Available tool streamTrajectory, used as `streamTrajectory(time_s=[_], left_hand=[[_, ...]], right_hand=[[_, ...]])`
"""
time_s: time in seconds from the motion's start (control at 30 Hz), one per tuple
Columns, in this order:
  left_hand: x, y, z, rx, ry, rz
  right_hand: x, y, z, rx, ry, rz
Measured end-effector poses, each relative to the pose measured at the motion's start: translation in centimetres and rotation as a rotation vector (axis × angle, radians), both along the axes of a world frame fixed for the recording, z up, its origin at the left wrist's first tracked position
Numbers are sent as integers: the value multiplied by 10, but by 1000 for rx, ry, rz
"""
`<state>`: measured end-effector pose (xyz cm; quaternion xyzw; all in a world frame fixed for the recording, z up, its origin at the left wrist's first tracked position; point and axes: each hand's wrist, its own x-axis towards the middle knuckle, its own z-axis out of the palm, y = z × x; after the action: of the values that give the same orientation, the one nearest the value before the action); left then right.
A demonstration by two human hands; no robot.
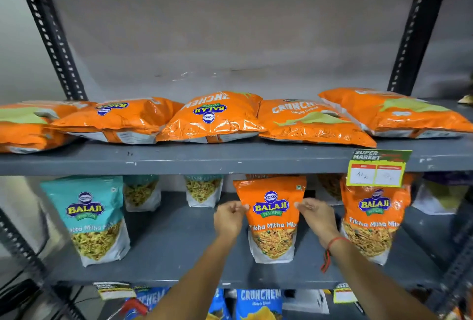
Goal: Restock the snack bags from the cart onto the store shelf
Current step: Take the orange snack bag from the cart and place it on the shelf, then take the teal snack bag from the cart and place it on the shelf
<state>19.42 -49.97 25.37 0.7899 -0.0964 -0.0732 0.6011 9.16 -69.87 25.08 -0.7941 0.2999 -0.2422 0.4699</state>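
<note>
An orange Balaji Tikha Mitha Mix pouch (271, 227) stands upright on the grey middle shelf (179, 248). My left hand (229, 218) pinches its upper left edge and my right hand (317, 217) pinches its upper right edge. A red thread band circles my right wrist. A second orange pouch of the same kind (371, 220) stands to the right. A teal Balaji pouch (94, 217) stands at the left front.
Several orange Crunchem chip bags (212, 117) lie flat on the upper shelf (179, 161). A green price tag (377, 167) hangs on its front edge. More pouches (203, 190) stand at the back. Blue Crunchem bags (258, 303) sit below. Black slotted uprights (55, 43) frame both sides.
</note>
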Motion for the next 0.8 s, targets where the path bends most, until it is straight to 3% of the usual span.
streamTrajectory(time_s=[0.23,0.33,0.53,0.67,0.8], left_hand=[[-10,54,17,-48,-38,64],[-18,108,26,-63,-101,150],[-43,255,32,-127,-137,339],[-73,378,5,-33,-88,562],[-118,498,-39,221,20,744]], right_hand=[[-1,44,5,87,-197,-240],[-1,91,17,65,-263,-173],[12,240,36,109,-307,235],[13,350,15,142,-165,520],[9,442,-40,150,44,796]])
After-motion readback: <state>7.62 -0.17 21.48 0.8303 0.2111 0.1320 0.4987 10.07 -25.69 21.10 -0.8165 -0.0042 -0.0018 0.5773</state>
